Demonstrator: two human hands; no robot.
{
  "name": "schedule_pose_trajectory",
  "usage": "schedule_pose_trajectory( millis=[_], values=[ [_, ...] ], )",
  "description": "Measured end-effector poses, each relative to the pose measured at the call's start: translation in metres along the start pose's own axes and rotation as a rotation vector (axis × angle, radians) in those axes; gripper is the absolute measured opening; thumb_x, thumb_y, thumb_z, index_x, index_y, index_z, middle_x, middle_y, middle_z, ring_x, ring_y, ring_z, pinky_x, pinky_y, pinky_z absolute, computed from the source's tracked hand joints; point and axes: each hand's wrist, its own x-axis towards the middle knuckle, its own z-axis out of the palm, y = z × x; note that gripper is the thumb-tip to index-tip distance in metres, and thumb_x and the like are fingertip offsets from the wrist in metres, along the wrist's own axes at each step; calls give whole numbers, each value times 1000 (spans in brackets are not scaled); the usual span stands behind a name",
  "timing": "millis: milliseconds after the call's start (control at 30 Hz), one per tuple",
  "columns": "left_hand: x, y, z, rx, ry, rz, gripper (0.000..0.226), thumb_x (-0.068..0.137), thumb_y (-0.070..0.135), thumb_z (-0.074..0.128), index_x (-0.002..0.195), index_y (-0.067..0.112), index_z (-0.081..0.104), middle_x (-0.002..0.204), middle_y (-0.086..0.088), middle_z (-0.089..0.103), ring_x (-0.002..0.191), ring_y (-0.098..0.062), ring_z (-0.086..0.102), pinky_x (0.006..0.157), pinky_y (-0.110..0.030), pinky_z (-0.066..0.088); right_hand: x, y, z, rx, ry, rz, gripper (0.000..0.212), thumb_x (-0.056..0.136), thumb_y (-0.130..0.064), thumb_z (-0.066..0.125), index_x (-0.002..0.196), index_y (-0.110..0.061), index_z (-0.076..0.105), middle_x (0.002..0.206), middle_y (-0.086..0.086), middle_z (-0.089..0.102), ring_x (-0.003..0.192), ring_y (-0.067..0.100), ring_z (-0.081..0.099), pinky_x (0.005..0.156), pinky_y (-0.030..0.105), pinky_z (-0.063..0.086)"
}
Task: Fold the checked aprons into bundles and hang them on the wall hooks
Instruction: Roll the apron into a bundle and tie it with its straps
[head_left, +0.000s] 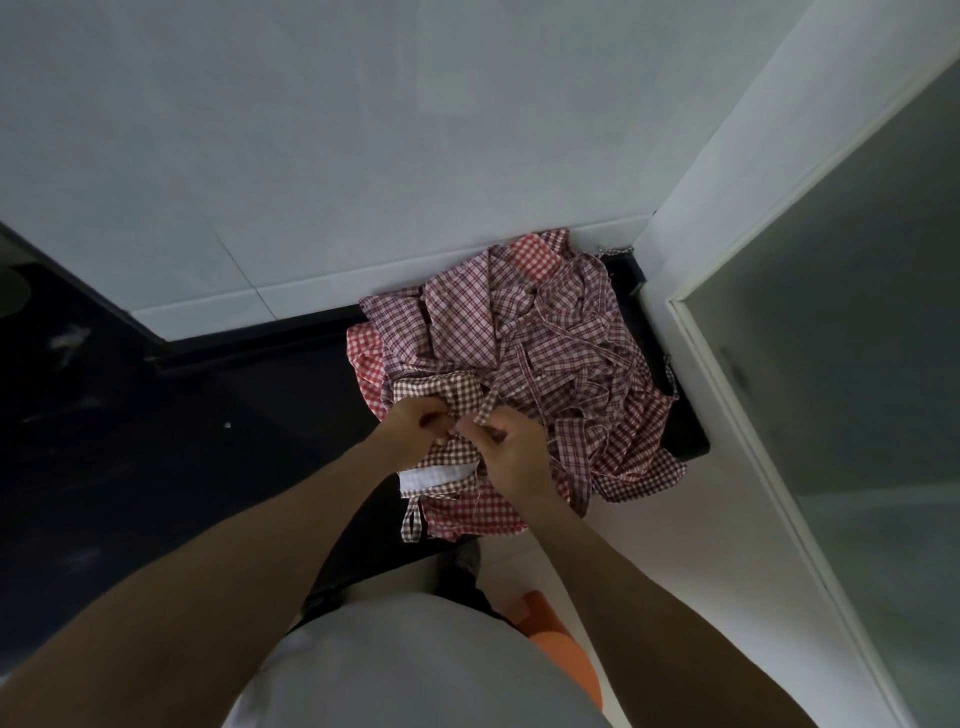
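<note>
Both hands close together, left hand and right hand each curled on the brown-and-white gingham cotton apron, pinching a strap, probably to tie a bundle tight; held just above the near edge of the heap, likely for support; beyond and right of the hands, a crumpled pile of maroon and red checked aprons, thin, limp, straps tangled, lying on a glossy black surface; pale smooth wall behind; no hooks visible.
</note>
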Motion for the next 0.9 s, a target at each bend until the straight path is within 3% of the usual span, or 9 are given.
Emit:
schedule_pose_trajectory(
  millis=[167, 233, 267, 333, 367, 467, 567, 767, 900],
  values=[
    [-11, -14, -14, -398, -20, -28, 22, 96, 4, 59, 83, 13, 74, 80, 0, 73, 79, -8, 64, 74, -19, 49, 7, 1, 5, 23, -165, 64, 17, 92, -17, 71, 99, -4, 78, 91, -1, 76, 84, 6, 69, 79, 30, 56],
    [-14, -18, -16, -555, -18, -55, 22, 96, -1, 56, 81, 5, 72, 81, -2, 71, 83, -8, 64, 77, -20, 50, 12, -5, -1, 53, -218, 124, 17, 93, -10, 68, 79, -10, 77, 68, -19, 68, 66, -5, 63, 64, 17, 47],
    [-14, -20, -17, -622, -16, -76, 24, 96, -3, 55, 80, 4, 71, 81, -2, 70, 83, -10, 63, 79, -22, 50, 14, -6, -1, 55, -230, 145, 34, 95, -8, 66, 63, -19, 67, 53, -22, 58, 53, -6, 56, 57, 12, 39],
    [-12, -22, -18, -706, -42, -112, 25, 96, -4, 54, 80, 5, 71, 82, -3, 69, 85, -16, 61, 82, -27, 49, 16, -8, -1, 65, -237, 168, 49, 98, -11, 62, 53, -26, 50, 42, -19, 46, 42, -3, 46, 50, 12, 30],
    [-11, -21, -19, -726, -69, -129, 24, 96, -5, 53, 82, 4, 71, 83, -4, 69, 86, -17, 60, 84, -29, 47, 17, -10, 0, 65, -261, 174, 46, 100, -13, 60, 55, -21, 52, 44, -17, 46, 42, -3, 45, 50, 13, 29],
    [-12, -15, -22, -625, -133, -145, 20, 94, -6, 54, 89, 2, 72, 89, -6, 69, 91, -15, 60, 84, -25, 46, 20, -10, 5, 37, -335, 166, 25, 101, -9, 55, 82, 0, 68, 68, -12, 50, 54, -7, 50, 56, 14, 39],
    [-15, -9, -21, -404, -185, -66, 16, 92, -5, 58, 97, -1, 73, 98, -14, 70, 92, -15, 60, 76, -14, 49, 20, -8, 10, 19, -229, 146, 20, 97, -13, 63, 94, 5, 73, 96, -7, 51, 79, -6, 56, 79, 18, 50],
    [-18, -12, -16, -401, -125, -26, 16, 89, -4, 65, 93, 8, 76, 90, 2, 73, 81, 2, 66, 74, -14, 50, 17, -6, 10, -52, -79, 67, 12, 87, -9, 76, 96, -2, 77, 82, -2, 72, 71, 0, 65, 71, 21, 55],
    [-18, -14, -15, -465, -43, -45, 15, 84, -6, 71, 95, 5, 76, 90, -10, 74, 82, -10, 68, 76, -18, 54, 19, -7, 11, -76, -112, 126, 9, 83, -10, 78, 90, -6, 74, 79, -3, 70, 73, 8, 67, 72, 25, 57]
  ],
)
